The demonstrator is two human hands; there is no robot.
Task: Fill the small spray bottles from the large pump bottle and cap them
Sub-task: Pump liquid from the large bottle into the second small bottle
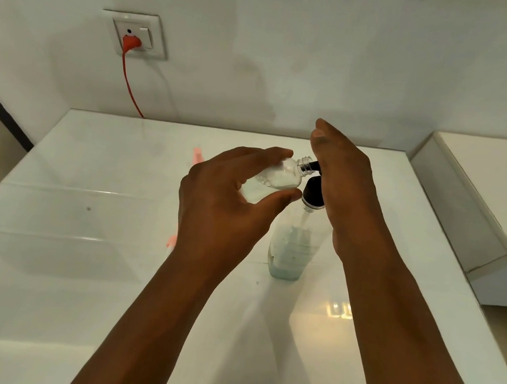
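Left hand (229, 195) grips a small bottle (275, 178), tilted, uncapped neck right at the black pump (313, 180) spout. Right hand (343, 184) lies flat over the pump head, fingers straight. The big bottle (291, 248) stands upright on the white table (79, 233), a little liquid at its base.

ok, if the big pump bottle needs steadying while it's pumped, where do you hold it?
Grip the large pump bottle round its clear lower body, coming from the left side. It stands upright on the white table; the right hand covers the black pump head, and its forearm blocks the right side. The left hand holds the small spray bottle.
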